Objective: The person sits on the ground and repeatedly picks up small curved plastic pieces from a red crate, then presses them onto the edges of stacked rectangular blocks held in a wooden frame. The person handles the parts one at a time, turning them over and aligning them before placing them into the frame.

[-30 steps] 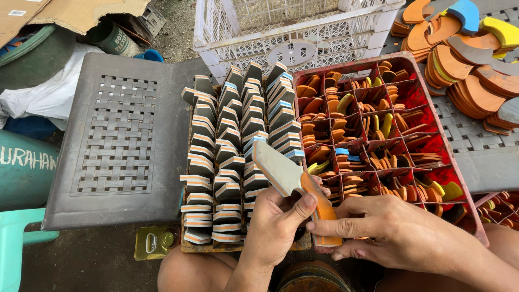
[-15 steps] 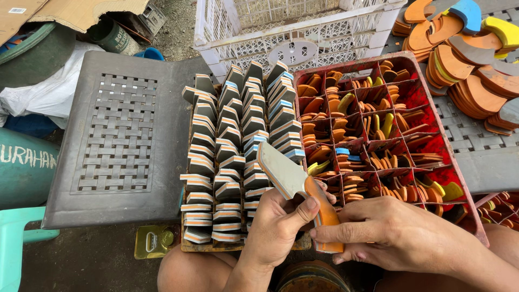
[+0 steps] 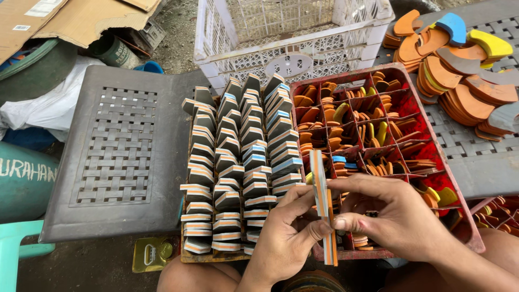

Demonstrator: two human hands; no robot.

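Here, in the head view, both hands meet just in front of the red divided crate (image 3: pixel 465 216). The left hand (image 3: pixel 281 243) and right hand (image 3: pixel 394 219) have their fingers closed around one layered foam piece (image 3: pixel 323 208), held on edge, with its grey, pale and orange layers showing. It hovers over the crate's near left corner.

Left of the crate, touching its side, rows of finished-looking layered wedges (image 3: pixel 238 162) stand packed in leaning columns, many already stacked. Inside the crate the compartments hold plenty of thin orange, yellow and blue cut pieces, so a good share seems left to do. Beyond the crate's far right corner lie loose curved sole-shaped pieces (image 3: pixel 459 59). Behind the crate stands a white plastic basket (image 3: pixel 292 38).
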